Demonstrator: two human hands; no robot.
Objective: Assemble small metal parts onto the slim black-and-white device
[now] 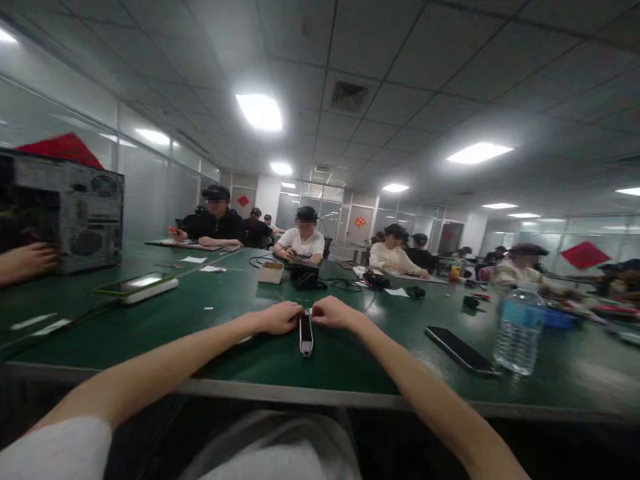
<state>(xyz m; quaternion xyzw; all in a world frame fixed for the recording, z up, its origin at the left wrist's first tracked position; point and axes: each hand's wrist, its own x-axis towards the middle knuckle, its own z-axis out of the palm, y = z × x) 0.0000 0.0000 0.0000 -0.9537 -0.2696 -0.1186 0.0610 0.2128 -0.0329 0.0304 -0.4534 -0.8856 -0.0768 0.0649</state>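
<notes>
A narrow white-and-black device point(305, 337) lies lengthwise on the green table, its rounded pale end towards me. My left hand point(281, 317) rests at the left of its far end, with the fingers bent in against it. From the other side my right hand point(332, 313) pinches at the same far end, thumb and fingers pressed together. Something small and pale shows between the two hands, but the fingertips hide most of it. Both forearms reach in over the table's front edge.
On the green table point(350, 367) a black phone point(460, 349) and a water bottle point(520, 330) stand to the right. A small box point(271, 272) and black cables lie ahead. Left are a green-edged phone point(135, 285), a computer case point(93, 223) and another person's hand point(35, 262). Several people sit opposite.
</notes>
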